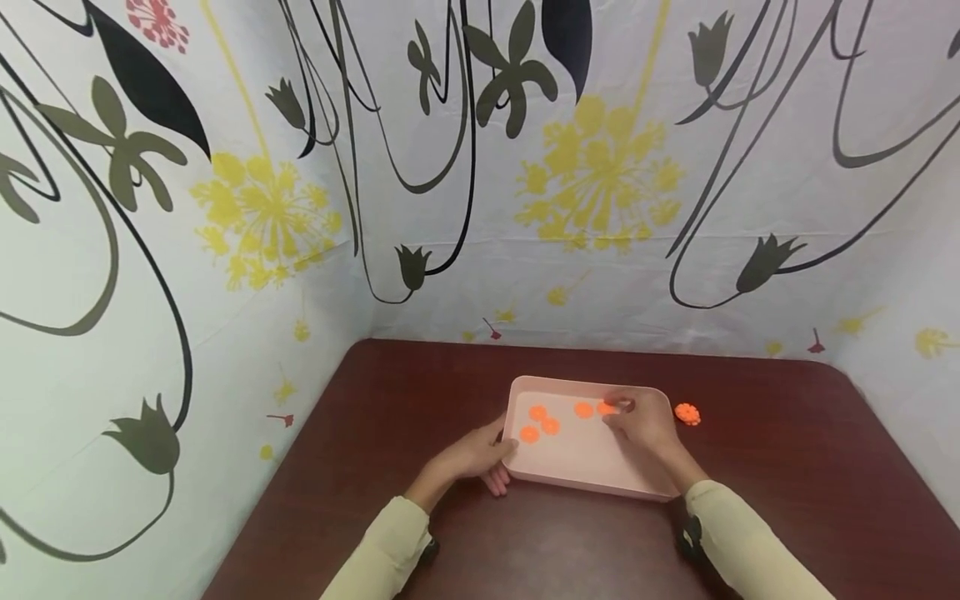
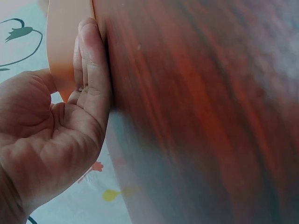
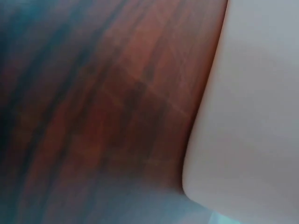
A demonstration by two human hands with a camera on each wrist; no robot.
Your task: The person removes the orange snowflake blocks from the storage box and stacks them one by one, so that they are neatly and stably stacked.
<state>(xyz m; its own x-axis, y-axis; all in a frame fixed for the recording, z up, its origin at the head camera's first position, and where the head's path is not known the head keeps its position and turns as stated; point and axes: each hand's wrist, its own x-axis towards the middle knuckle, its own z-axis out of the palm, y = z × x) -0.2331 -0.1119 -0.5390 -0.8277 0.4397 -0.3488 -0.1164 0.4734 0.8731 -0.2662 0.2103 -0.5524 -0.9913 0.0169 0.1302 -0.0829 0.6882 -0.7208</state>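
Note:
A pink tray [image 1: 592, 475] lies on the table, with several flat orange pieces [image 1: 551, 427] inside it. The left hand [image 1: 474, 452] grips the tray's left side, thumb over the rim and fingers low against the outside. In the left wrist view this hand [image 2: 60, 112] has its fingers along the tray wall [image 2: 70, 42]. Over the tray's right part, the right hand [image 1: 647, 423] has thumb and forefinger pinched at an orange piece [image 1: 606, 407] near the back wall. The right wrist view shows the tray [image 3: 247, 116] but not the hand.
A small pile of orange pieces [image 1: 687, 414] sits on the dark red table [image 1: 420, 392], just right of the tray. Behind and beside the table hangs a white cloth [image 1: 450, 308] with printed flowers.

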